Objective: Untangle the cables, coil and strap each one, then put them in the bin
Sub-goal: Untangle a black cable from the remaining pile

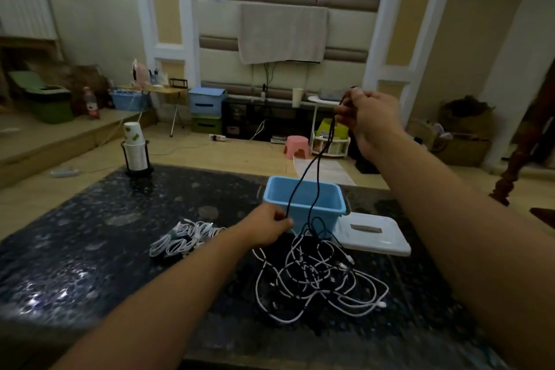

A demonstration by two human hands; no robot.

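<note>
My left hand [265, 227] pinches the black cable [312, 165] low down, just above the loose tangle [315, 279] of white and dark cables lying on the worktop [90, 249] below and to its right. From there the black cable runs steeply up and away to my right hand [368, 119], which grips its upper end high over the far edge. Its long axis is nearly upright, so pulling it free means drawing upward. The blue bin [303, 204] sits just beyond my left hand, with coiled white cables [180, 239] to its left.
</note>
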